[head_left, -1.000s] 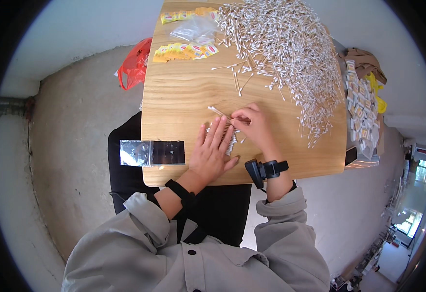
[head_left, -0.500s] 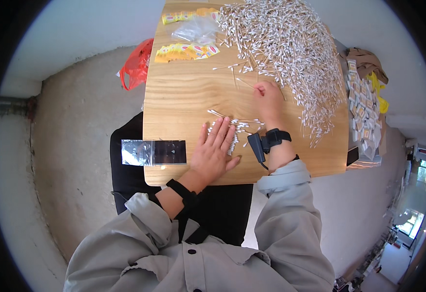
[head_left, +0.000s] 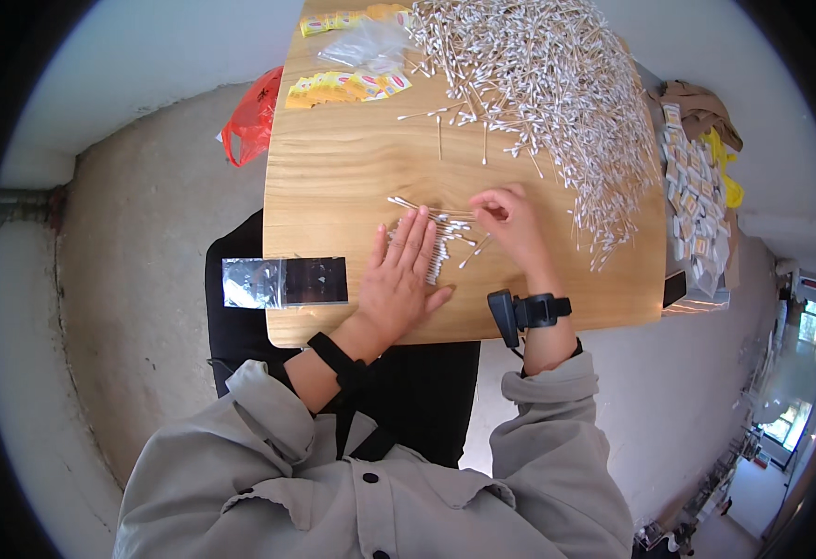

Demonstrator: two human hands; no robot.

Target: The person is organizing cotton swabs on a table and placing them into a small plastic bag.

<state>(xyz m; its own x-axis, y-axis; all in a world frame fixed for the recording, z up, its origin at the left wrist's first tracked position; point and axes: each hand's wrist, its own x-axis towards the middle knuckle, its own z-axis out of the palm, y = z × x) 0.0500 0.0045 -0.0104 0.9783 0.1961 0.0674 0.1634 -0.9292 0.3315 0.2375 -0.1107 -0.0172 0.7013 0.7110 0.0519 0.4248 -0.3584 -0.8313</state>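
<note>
My left hand [head_left: 397, 278] lies flat with fingers stretched over a small row of cotton swabs [head_left: 438, 253] near the table's front edge. Part of that row is hidden under the palm and fingers. Just right of it, my right hand [head_left: 512, 222] pinches a thin cotton swab [head_left: 459, 213] level with the fingertips, its far end over the row. A few more swabs lie crosswise around the row. Farther off, a large heap of loose cotton swabs [head_left: 557, 88] covers the table's far right, with a few strays at its left edge.
Yellow packets [head_left: 347, 88] and a clear plastic bag [head_left: 363, 45] lie at the table's far left. A dark flat item [head_left: 315, 281] with a clear sleeve overhangs the left edge. Beside the table are a red bag [head_left: 255, 119] and stacked small packs [head_left: 692, 200].
My right hand has drawn back from the heap's edge toward me, bringing one stray swab to the row. My left hand remains flat on the row.
</note>
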